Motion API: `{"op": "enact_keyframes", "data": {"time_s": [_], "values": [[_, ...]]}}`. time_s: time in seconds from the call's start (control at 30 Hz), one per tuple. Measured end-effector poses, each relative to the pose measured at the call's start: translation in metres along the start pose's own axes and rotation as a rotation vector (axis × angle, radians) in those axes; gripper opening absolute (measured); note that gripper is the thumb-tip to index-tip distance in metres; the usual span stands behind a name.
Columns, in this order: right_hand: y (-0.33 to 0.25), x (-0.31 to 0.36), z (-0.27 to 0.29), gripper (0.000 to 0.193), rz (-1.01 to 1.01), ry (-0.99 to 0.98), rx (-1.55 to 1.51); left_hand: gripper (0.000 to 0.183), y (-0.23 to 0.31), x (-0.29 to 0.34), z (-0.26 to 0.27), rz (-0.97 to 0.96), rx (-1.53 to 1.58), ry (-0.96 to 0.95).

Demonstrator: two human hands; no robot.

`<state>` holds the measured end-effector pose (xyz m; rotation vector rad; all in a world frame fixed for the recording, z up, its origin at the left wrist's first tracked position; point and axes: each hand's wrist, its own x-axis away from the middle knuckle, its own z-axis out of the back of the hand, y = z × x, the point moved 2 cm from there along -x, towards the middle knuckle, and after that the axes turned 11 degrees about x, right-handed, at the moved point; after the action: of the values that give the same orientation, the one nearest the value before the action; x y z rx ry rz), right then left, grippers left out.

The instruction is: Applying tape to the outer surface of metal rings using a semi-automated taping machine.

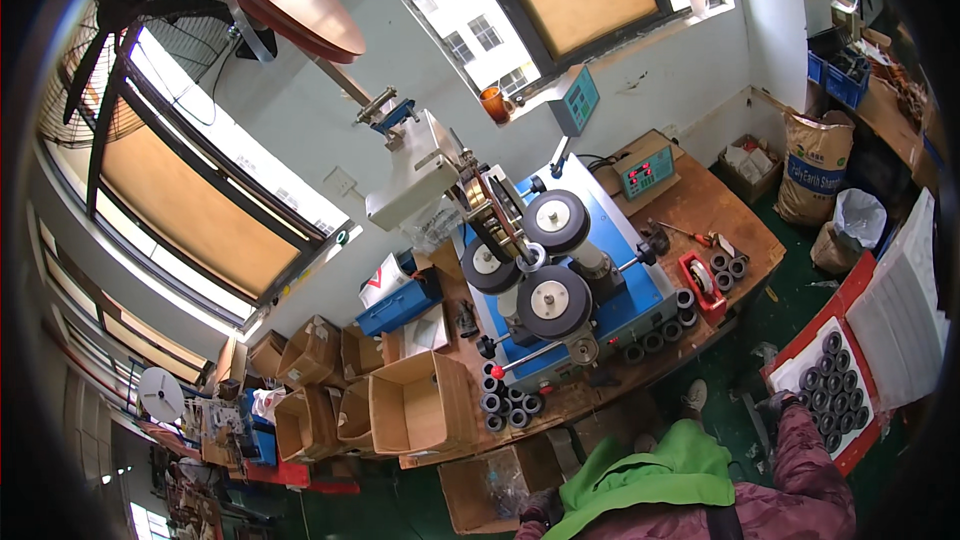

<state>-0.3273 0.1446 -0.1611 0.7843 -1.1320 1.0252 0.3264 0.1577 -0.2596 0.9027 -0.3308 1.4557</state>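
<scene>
A person's right hand (778, 405), arm in a maroon padded sleeve (800, 470), is reaching to the red-rimmed tray (868, 380) of dark grey wound rings (835, 385), right of the blue winding machine (560, 280). Its grip is hard to make out. The left hand (540, 508), below the machine, is lying half hidden beside the green apron (660, 475); its grip is unreadable.

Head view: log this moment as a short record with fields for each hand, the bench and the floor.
right hand: gloved, reaching to the red tray of dark rings on the floor; grip unclear
left hand: low, at an open cardboard box; grip unclear
bench: blue winding machine with round wheels, more rings, red tape dispenser
floor: green, sacks at right
</scene>
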Motion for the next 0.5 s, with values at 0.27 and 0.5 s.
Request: {"op": "enact_keyframes", "data": {"time_s": [0.27, 0.5], "values": [[0.013, -0.004, -0.011, 0.073, 0.019, -0.030, -0.039, 0.032, 0.001, -0.015, -0.012, 0.212, 0.498, -0.016], [0.044, -0.048, -0.014, 0.057, 0.165, 0.347, 0.023, 0.031, 0.046, -0.013, 0.013, -0.057, -0.078, 0.011]]}}
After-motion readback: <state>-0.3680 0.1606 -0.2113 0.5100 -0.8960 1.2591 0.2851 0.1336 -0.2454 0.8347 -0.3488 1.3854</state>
